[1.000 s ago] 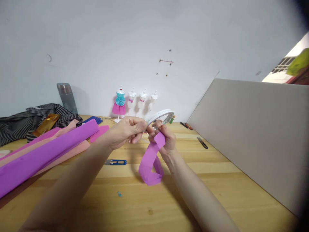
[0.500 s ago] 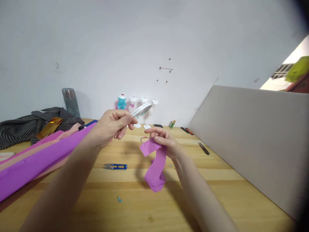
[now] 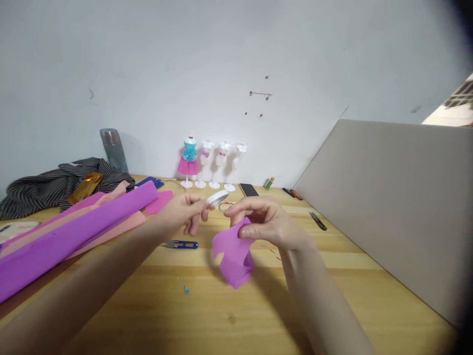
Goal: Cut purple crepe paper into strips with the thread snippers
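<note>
My left hand [image 3: 192, 212] is closed on a narrow white roll of tape [image 3: 218, 197], pinched between thumb and fingers above the table. To its right, my right hand [image 3: 264, 223] pinches a strip of purple crepe paper [image 3: 236, 261] that hangs folded in a loop over the tabletop. Blue-handled thread snips [image 3: 185, 244] lie on the wood below my left hand. A ring-shaped roll [image 3: 223, 207] sits on the table behind my right fingers, partly hidden.
Several small mannequins stand along the wall, one in a blue and pink dress [image 3: 189, 162]. Crepe paper rolls [image 3: 92, 229], striped cloth [image 3: 59, 180] and a flask [image 3: 114, 150] lie left. Dark snips [image 3: 318, 221] rest beside a grey panel [image 3: 391, 197] on the right. A phone [image 3: 249, 190] lies behind.
My left hand has lowered with the tape roll, uncovering the mannequins. My right hand has turned slightly and shifted its hold on the purple strip. The view has tilted somewhat.
</note>
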Available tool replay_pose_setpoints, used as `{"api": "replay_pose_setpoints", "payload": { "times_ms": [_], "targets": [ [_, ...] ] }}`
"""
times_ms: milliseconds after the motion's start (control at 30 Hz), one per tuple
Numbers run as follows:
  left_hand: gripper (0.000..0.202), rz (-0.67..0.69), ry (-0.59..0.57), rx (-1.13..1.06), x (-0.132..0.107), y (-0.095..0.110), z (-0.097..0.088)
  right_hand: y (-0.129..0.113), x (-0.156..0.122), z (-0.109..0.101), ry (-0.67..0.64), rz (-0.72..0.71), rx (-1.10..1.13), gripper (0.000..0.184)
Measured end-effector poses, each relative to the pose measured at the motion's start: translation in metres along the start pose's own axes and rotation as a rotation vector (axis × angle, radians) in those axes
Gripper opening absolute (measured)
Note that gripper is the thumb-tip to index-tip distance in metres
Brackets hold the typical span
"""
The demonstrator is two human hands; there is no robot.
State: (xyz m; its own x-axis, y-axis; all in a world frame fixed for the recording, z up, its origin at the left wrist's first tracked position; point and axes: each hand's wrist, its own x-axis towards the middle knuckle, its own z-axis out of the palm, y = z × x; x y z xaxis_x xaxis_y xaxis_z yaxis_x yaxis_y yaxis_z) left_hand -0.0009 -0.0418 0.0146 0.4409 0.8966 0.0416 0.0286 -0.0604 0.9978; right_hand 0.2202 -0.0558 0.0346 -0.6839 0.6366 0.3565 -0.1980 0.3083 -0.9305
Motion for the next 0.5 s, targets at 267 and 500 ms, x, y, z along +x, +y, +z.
{"api": "replay_pose_setpoints", "payload": {
  "times_ms": [267, 500],
  "targets": [
    [0.035, -0.098, 0.109, 0.282, -0.049, -0.047, -0.006, 0.005, 0.008, 0.012, 0.138, 0.153, 0.039, 0.027],
    [0.03, 0.157, 0.175, 0.783, -0.035, -0.072, -0.04, 0.017, 0.018, 0.018, 0.26, 0.226, 0.098, 0.035]
  ]
}}
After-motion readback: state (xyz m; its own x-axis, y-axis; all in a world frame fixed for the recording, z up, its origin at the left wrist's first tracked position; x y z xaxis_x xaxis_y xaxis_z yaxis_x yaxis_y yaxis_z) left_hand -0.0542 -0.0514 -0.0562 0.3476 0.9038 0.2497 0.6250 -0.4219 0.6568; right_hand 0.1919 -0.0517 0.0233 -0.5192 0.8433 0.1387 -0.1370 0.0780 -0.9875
